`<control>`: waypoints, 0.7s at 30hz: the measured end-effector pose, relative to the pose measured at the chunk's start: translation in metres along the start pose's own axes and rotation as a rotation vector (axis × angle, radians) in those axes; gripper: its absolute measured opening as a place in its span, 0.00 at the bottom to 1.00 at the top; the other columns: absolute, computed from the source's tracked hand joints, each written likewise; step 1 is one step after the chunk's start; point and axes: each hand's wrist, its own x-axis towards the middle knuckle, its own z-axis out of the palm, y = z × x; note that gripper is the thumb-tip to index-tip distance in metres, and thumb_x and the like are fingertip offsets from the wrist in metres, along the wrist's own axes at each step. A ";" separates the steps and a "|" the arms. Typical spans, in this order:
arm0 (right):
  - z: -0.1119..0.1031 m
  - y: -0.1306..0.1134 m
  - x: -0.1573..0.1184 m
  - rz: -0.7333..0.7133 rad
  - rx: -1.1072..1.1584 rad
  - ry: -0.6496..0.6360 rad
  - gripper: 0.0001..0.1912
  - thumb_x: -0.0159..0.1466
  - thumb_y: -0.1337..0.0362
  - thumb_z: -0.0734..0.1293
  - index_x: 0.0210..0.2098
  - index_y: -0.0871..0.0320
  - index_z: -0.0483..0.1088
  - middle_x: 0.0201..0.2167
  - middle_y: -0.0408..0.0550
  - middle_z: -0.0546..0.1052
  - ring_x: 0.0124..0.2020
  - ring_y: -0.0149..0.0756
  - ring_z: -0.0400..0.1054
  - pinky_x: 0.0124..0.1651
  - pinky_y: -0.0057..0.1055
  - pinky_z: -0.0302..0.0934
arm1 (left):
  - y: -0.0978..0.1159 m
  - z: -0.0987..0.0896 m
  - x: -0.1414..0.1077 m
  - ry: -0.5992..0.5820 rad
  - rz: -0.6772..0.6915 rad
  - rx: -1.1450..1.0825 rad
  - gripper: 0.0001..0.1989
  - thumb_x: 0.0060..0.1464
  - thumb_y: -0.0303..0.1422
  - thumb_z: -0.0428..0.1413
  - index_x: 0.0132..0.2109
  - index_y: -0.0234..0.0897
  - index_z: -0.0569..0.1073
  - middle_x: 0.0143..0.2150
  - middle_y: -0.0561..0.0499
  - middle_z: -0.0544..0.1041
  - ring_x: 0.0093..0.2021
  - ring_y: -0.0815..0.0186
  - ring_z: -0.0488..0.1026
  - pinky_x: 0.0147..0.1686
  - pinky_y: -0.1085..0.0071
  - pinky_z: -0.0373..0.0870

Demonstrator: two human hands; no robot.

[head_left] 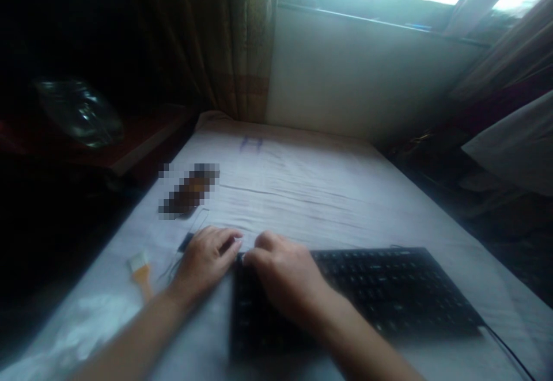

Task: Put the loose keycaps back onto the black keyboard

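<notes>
A black keyboard (389, 289) lies on the pale cloth, its cable leaving the right end. My right hand (280, 266) is over its upper left corner, fingers curled together around something small and whitish that I cannot make out. Just left of that corner is my left hand (209, 254), its thumb and fingertips close together near the keyboard's edge; what they hold, if anything, is too small to tell. A small dark object (185, 242) with thin wires lies beside my left hand, partly hidden by it.
A brush (141, 271) with an orange handle lies at the left, near clear plastic (86, 335). Farther up is a pixelated brown object (190, 191). A glass jar (82, 113) rests on a reddish surface (142, 139). Curtains, a wall and a window stand behind the cloth-covered surface (302, 168).
</notes>
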 end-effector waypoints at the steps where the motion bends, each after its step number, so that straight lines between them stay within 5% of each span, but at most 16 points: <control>1: 0.002 -0.002 0.002 0.013 -0.002 0.014 0.10 0.69 0.66 0.62 0.43 0.52 0.76 0.36 0.47 0.74 0.34 0.34 0.67 0.34 0.28 0.57 | 0.000 0.000 0.000 -0.001 0.000 0.001 0.08 0.58 0.36 0.55 0.40 0.44 0.77 0.35 0.52 0.80 0.38 0.61 0.75 0.41 0.64 0.70; 21: 0.019 -0.005 -0.009 -0.108 0.019 0.134 0.08 0.65 0.68 0.69 0.41 0.50 0.78 0.36 0.43 0.76 0.33 0.34 0.68 0.34 0.28 0.57 | 0.001 0.000 -0.001 -0.002 0.013 0.023 0.07 0.57 0.34 0.54 0.41 0.43 0.77 0.35 0.52 0.79 0.38 0.61 0.75 0.41 0.64 0.71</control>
